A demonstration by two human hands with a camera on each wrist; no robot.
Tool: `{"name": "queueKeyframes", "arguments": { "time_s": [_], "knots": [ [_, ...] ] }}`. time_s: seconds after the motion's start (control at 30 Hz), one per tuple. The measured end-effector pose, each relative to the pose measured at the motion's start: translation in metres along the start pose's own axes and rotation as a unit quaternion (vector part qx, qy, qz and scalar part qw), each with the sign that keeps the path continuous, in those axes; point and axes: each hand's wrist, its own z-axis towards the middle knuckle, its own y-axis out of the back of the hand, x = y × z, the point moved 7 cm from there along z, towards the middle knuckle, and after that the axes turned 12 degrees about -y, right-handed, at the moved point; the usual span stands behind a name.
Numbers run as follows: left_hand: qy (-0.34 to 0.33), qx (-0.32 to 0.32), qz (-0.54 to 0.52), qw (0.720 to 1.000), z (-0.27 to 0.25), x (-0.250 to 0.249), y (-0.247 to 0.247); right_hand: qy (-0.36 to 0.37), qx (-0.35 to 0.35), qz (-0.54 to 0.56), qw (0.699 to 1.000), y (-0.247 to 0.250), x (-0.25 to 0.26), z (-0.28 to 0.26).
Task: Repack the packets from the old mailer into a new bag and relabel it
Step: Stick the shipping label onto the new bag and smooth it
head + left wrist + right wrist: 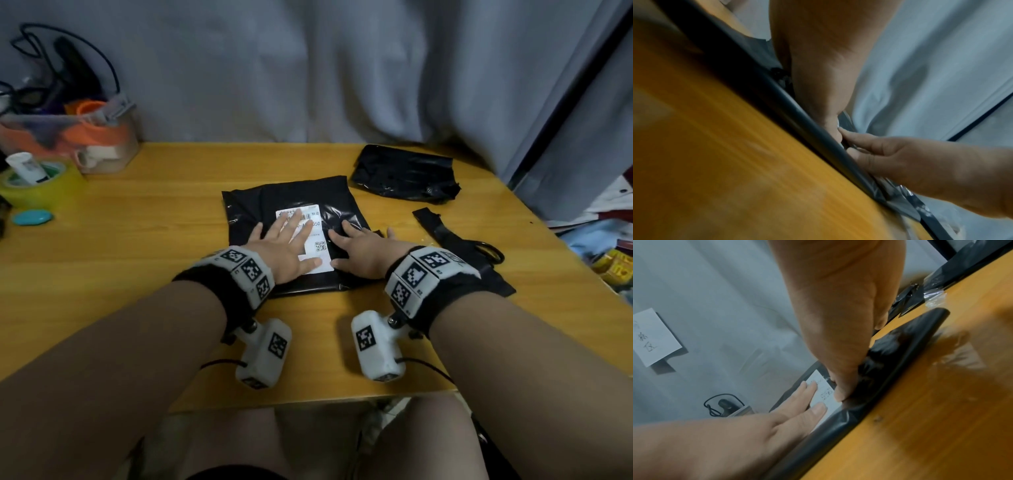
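Observation:
A black mailer bag (291, 195) lies flat in the middle of the wooden table (137, 240), with a white shipping label (317, 236) on top. My left hand (287, 243) lies flat on the label, fingers straight and spread. My right hand (359, 246) presses flat on the bag just right of the label, its thumb at the label's edge. The right wrist view shows the label (824, 391) under the left hand (777, 421) and beside the right hand (838, 321). A crumpled black old mailer (404, 174) lies at the back right. No packets show.
A cut black strip (435, 226) and black-handled scissors (489, 251) lie to the right of the bag. At the back left stand a plastic bin (68, 137) of tools, a yellow-green tape roll (41, 188) and a blue oval object (32, 217). A grey curtain hangs behind the table.

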Motion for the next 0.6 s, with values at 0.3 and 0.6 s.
{"name": "queueKeyframes", "arguments": {
  "time_s": [0.3, 0.6],
  "knots": [
    [0.083, 0.081, -0.008, 0.993, -0.034, 0.022, -0.021, -0.018, 0.028, -0.019, 0.999, -0.015, -0.022, -0.011],
    [-0.003, -0.138, 0.048, 0.989, -0.035, -0.008, 0.028, 0.188, -0.098, 0.087, 0.973, 0.014, 0.032, -0.040]
  ]
}}
